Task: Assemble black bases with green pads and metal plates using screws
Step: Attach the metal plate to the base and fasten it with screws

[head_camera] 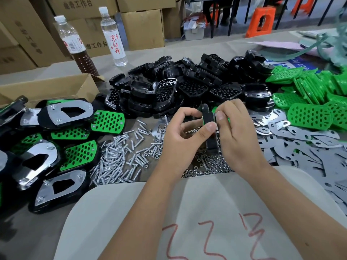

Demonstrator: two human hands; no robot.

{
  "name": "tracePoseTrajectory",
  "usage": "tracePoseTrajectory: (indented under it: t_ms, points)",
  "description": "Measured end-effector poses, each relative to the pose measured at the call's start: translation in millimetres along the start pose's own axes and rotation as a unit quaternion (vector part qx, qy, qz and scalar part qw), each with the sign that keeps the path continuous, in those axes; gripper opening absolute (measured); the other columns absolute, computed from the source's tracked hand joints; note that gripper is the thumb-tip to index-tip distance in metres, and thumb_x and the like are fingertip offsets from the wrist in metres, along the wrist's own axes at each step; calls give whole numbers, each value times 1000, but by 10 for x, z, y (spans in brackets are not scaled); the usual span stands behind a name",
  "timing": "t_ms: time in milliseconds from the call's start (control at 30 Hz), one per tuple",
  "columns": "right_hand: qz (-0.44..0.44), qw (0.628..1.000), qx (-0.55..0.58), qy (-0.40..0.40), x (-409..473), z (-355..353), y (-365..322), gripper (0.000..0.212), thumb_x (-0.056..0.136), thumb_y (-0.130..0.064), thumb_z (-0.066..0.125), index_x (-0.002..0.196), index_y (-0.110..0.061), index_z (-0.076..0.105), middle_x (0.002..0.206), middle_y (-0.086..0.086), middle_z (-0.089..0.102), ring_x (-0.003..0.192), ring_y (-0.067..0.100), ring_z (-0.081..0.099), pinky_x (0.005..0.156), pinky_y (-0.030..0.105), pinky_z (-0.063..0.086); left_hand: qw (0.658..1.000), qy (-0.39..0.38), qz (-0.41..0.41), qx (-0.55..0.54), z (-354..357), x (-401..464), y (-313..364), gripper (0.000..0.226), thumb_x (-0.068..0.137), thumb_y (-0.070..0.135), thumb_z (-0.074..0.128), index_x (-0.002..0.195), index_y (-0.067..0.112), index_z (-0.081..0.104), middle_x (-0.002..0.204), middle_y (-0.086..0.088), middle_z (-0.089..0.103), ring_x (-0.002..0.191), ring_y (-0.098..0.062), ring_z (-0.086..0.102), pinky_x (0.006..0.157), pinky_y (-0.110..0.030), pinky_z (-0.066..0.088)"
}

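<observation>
Both my hands hold one black base (210, 132) on edge at the centre of the table, a green pad showing along its side. My left hand (180, 136) grips its left face with thumb and curled fingers. My right hand (234, 132) pinches its upper right side at a small metal piece, which the fingers mostly hide. Loose black bases (187, 85) are heaped behind. Green pads (309, 102) pile at the right, metal plates (304, 145) below them. Screws (120, 156) and nuts (212, 164) lie under my hands.
Finished assemblies (50, 147) with green pads and metal plates are stacked at the left. An open cardboard box (48, 89) and two bottles (112, 36) stand at the back left, with cartons behind. A white cloth (187, 212) with red marks covers the near edge.
</observation>
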State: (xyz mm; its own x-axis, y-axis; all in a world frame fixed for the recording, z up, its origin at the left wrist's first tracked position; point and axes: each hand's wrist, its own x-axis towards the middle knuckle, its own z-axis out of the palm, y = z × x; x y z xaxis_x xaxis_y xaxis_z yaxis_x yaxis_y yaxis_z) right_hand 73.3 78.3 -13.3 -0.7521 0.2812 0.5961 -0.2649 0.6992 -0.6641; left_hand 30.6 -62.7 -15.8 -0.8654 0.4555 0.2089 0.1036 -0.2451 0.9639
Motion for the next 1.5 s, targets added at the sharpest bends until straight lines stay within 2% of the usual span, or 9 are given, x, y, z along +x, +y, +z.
tracePoseTrajectory:
  t_ms: [200,300,400,700,833,967,1100,1233,1500]
  points:
    - [16,1000,-5,15,2,-1,39,26,109,-16,42,84,-10,51,89,0,46,85,8,44,74,16,33,1000,-3,-2,10,5,3,-4,27,92,14,79,112,11,62,91,2,78,80,-7,73,69,-21,57]
    - [6,1000,-1,-3,-1,2,20,19,106,-11,41,89,-13,48,92,-1,46,87,14,45,75,19,34,1000,2,-4,14,0,7,-10,27,90,18,80,110,14,62,90,2,78,79,-7,72,71,-22,57]
    - [3,1000,-5,15,4,-6,25,26,108,-7,42,83,-12,48,88,-3,42,83,12,43,73,19,33,1000,-5,-3,21,5,5,-18,27,90,17,81,110,15,63,88,7,77,74,-3,70,65,-15,54]
    - [12,1000,5,13,3,1,2,25,108,-8,44,84,-12,49,89,1,44,84,16,44,73,18,33,1000,-6,-6,7,4,7,-5,29,89,16,81,111,12,63,88,5,78,78,-6,72,68,-18,56]
    - [23,1000,0,21,8,-5,10,30,110,-18,42,82,-9,51,84,-2,43,81,17,43,71,21,33,1000,-4,-6,13,22,10,8,33,85,21,81,112,11,63,91,2,79,83,-9,73,72,-22,57]
    - [13,1000,6,6,2,0,-3,25,108,-7,44,85,-8,50,87,-1,45,83,17,43,73,19,34,1000,0,-5,16,13,9,0,30,85,19,81,109,13,63,89,5,77,86,-6,71,70,-18,55]
    - [25,999,-10,38,4,-9,9,34,111,-15,44,78,-7,52,81,-3,42,78,15,41,70,19,32,1000,-8,-13,15,22,9,5,35,84,22,82,113,12,64,98,-6,79,88,-15,74,73,-26,59]
    - [16,1000,12,6,-2,7,-18,23,109,-7,43,87,-9,50,89,0,46,85,16,44,76,18,34,1000,4,-8,6,12,13,-7,33,85,18,81,111,9,62,93,-1,78,85,-9,73,69,-21,57]
    - [27,1000,12,6,4,7,-7,29,110,-8,43,81,-9,48,84,-4,42,81,12,43,72,18,33,1000,1,-8,21,12,17,-13,33,83,21,82,110,12,63,94,-1,78,86,-9,72,70,-21,56]
